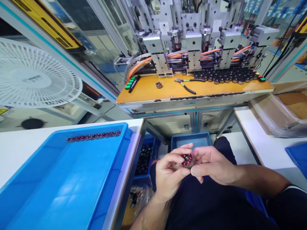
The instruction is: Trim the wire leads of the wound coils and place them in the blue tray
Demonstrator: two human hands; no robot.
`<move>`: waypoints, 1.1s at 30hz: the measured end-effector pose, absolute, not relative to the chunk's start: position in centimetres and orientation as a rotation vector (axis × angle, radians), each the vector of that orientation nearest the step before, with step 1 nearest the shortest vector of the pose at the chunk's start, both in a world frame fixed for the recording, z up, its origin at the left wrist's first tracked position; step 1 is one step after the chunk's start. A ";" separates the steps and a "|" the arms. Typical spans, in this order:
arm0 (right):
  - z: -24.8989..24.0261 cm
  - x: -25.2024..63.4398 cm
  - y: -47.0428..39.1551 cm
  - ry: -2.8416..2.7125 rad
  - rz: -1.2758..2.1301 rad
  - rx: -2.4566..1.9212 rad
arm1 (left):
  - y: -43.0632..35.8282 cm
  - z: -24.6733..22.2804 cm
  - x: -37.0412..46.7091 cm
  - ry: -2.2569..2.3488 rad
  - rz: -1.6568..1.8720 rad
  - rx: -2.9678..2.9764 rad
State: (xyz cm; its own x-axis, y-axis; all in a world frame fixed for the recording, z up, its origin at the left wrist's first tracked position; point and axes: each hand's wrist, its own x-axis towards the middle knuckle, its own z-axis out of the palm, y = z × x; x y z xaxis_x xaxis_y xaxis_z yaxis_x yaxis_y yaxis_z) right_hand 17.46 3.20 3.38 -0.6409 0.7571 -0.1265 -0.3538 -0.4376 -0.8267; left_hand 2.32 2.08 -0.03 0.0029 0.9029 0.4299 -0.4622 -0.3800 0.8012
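Note:
Above my lap, a small round part (188,160) with a dark metal rim and red spots around a central opening is held between both hands. My left hand (170,169) grips its left side with thumb and fingers. On the right side, my right hand (211,164) pinches it, with the thumb near its lower edge. A row of similar red-spotted parts (94,136) lies along the far end of the blue tray (112,179) at the left. One single round part (158,85) stands on the orange machine table (144,92).
Pliers (188,84), a black marker (134,84) and many dark round parts (227,76) are on the machine table, below metal fixtures (193,48). A white fan (35,75) stands left. Blue bins (191,139) sit low ahead; a plastic-lined box (283,110) is at right.

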 end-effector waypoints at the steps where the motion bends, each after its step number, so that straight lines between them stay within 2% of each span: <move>1: 3.3 17.4 3.3 -1.057 2.109 -0.621 | 2.1 -0.1 2.3 0.539 1.607 1.199; 4: 2.9 17.4 3.5 -1.191 1.923 -0.600 | 2.3 0.1 1.7 0.607 1.598 1.279; 6: 2.6 17.5 3.8 -1.411 1.454 -0.661 | 2.3 0.5 0.9 0.705 1.634 1.351; 10: 1.9 18.2 4.9 -1.763 0.215 -0.650 | 1.8 1.9 -0.1 0.936 1.656 1.564; 13: 1.2 18.7 5.5 -1.886 -0.149 -0.517 | 1.1 2.9 0.4 1.045 1.541 1.762; 17: 1.0 18.9 5.4 -1.943 -0.204 -0.434 | 0.9 3.7 1.4 1.105 1.497 1.929; 24: 2.9 18.4 3.7 -1.788 0.405 -0.576 | 0.9 3.1 1.5 1.140 1.535 2.043; 33: 3.8 18.1 3.2 -1.637 0.771 -0.691 | 0.5 2.9 1.5 1.108 1.565 1.968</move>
State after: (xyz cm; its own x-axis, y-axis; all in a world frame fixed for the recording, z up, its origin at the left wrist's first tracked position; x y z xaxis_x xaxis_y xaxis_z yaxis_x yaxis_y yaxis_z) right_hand 18.13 3.20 3.80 -0.1856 0.7812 0.5960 0.0379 0.6118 -0.7901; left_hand 1.54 0.45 2.85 0.0631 0.7741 0.6299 0.3369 -0.6107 0.7166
